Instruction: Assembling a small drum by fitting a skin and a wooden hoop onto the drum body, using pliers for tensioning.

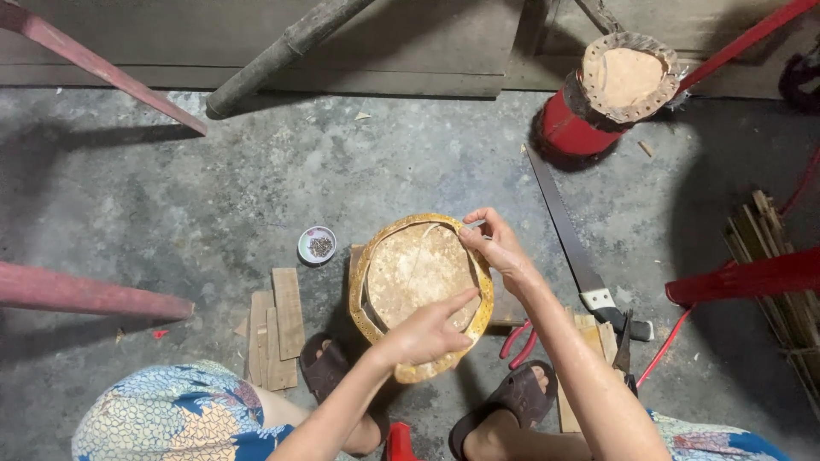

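Round hide drumhead point(418, 277), rough-edged, under both hands.

A small dish of tacks point(317, 245), a handsaw point(568, 235), red-handled pliers point(518, 341) and a red drum point(602, 94) sit on the concrete floor point(171, 205).

Grey concrete floor point(171, 205); lying on it: small dish of nails point(317, 245), wood slats point(275, 324), handsaw point(572, 243), red-handled pliers point(518, 340), stick bundle point(773, 256) at right, red drum point(598, 94) standing far right.
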